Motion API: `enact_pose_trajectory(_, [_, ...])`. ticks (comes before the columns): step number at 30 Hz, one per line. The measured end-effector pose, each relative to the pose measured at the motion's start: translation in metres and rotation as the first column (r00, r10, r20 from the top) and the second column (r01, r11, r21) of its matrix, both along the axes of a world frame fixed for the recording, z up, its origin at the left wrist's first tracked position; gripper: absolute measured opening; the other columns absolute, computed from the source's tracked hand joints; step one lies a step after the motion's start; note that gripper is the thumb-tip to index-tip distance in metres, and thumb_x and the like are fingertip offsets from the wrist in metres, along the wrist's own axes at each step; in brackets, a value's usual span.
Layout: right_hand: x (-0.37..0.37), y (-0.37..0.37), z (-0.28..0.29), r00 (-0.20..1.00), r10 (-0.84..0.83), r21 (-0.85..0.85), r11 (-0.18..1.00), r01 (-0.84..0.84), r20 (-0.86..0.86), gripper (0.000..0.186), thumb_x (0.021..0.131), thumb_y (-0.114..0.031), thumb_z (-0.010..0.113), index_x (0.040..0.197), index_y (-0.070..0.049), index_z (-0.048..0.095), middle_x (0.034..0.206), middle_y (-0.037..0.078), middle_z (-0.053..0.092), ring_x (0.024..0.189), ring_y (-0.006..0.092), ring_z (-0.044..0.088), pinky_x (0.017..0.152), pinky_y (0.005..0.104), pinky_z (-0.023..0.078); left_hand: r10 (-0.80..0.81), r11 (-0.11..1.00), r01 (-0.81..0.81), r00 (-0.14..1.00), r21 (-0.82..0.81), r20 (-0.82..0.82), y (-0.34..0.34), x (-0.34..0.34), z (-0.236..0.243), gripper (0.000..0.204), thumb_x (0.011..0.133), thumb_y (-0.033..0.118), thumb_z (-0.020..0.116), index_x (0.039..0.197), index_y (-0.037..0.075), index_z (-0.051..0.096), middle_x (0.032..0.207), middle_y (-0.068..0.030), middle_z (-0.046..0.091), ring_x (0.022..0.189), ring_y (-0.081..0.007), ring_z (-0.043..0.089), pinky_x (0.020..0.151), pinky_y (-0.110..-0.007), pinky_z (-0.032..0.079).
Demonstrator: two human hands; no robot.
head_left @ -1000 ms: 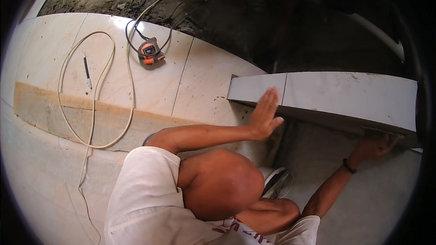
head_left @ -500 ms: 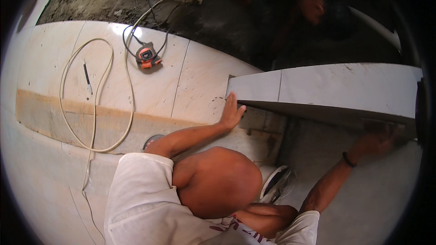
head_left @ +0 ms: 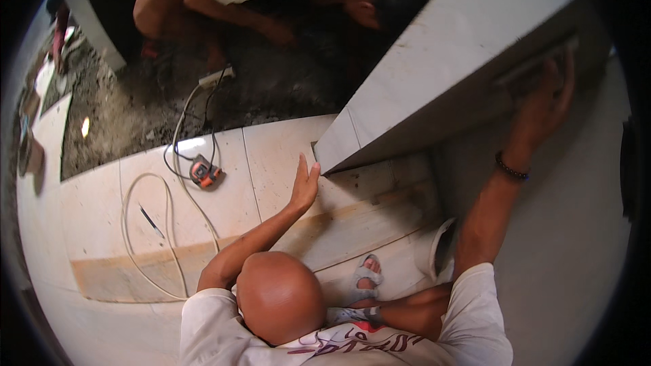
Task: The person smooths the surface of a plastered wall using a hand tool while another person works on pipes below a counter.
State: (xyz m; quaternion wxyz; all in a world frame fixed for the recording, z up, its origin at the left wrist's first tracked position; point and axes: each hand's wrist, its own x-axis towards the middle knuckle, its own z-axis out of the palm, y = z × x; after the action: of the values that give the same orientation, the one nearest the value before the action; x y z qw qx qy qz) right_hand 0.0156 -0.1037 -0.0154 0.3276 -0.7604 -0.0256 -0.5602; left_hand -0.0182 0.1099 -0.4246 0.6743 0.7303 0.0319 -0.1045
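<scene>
My left hand [head_left: 305, 186] is open, fingers stretched up and thumb apart, beside the near corner of a raised ledge topped with white tiles [head_left: 413, 68]. Its fingertips are at or very near that corner. My right hand [head_left: 542, 105], with a dark bead bracelet on the wrist, is up against the ledge's dark grey side [head_left: 441, 112]. It grips what looks like a flat trowel [head_left: 519, 76] lying against that side; blur and shadow hide the tool's handle.
Pale floor tiles [head_left: 285, 139] hold an orange-and-black tape measure [head_left: 204, 171], a pen [head_left: 150, 221] and a looped cable [head_left: 169, 230] running to a power strip [head_left: 215, 77]. Beyond, another person [head_left: 271, 0] crouches on dark rough ground. A pale bucket [head_left: 434, 247] stands near my leg.
My view has turned and shifted, bringing the other person and more ground into sight. My right hand has moved up along the ledge's side; my left hand remains by the corner.
</scene>
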Motion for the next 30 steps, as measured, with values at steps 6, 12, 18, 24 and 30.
enact_pose_trajectory(6, [0.000,0.031,-0.153,0.999,-0.026,-0.275,0.961,0.034,0.031,0.038,0.094,-0.020,0.057,0.127,-0.001,0.058,0.110,0.017,0.065,0.100,0.0368,0.059,0.096,0.0459,0.043,-0.110,0.993,0.104,0.988,0.058,0.109,0.049,0.044,0.084,0.074,0.103,0.045,0.036,0.152,-0.001,0.005,0.159,-0.0214,0.011,0.147,-0.0294,0.013,0.119,-0.035,0.011])
enact_pose_trajectory(12, [0.016,-0.078,-0.303,0.979,-0.111,0.293,0.943,0.158,-0.171,0.043,0.096,-0.020,0.057,0.133,0.002,0.053,0.126,0.021,0.060,0.120,0.0280,0.056,0.100,0.0417,0.042,-0.345,0.920,0.296,0.923,0.258,0.170,0.056,0.051,0.178,0.074,0.103,0.047,0.032,0.153,0.000,0.005,0.160,-0.0200,0.007,0.148,-0.0305,0.008,0.119,-0.037,0.009])
enact_pose_trajectory(18, [0.005,-0.039,-0.192,0.994,0.071,0.007,0.998,-0.070,-0.082,0.038,0.090,-0.008,0.055,0.127,-0.014,0.063,0.130,0.016,0.056,0.116,0.0285,0.054,0.101,0.0410,0.042,-0.384,0.923,0.277,0.682,0.266,0.622,-0.008,0.060,0.236,0.094,0.093,0.069,0.029,0.153,0.005,-0.004,0.161,-0.0157,0.000,0.148,-0.0304,0.007,0.118,-0.043,0.007])
enact_pose_trajectory(24, [-0.013,0.012,-0.319,0.979,0.120,-0.153,0.978,-0.145,-0.163,0.054,0.081,-0.007,0.067,0.131,-0.026,0.061,0.124,0.008,0.058,0.113,0.0307,0.054,0.100,0.0480,0.042,-0.274,0.952,0.278,0.586,0.128,0.763,-0.049,0.057,0.231,0.103,0.088,0.077,0.028,0.153,0.001,0.001,0.160,-0.0133,0.006,0.147,-0.0260,0.011,0.118,-0.042,0.010])
enact_pose_trajectory(30, [0.030,-0.079,-0.278,0.995,0.090,0.349,0.932,-0.097,0.037,0.036,0.089,-0.011,0.062,0.125,-0.010,0.062,0.131,0.013,0.058,0.124,0.0333,0.051,0.107,0.0481,0.031,-0.233,0.958,0.281,0.626,0.063,0.744,-0.054,0.056,0.228,0.102,0.088,0.077,0.032,0.153,0.003,0.008,0.158,-0.0115,0.016,0.144,-0.0242,0.020,0.116,-0.041,0.017])
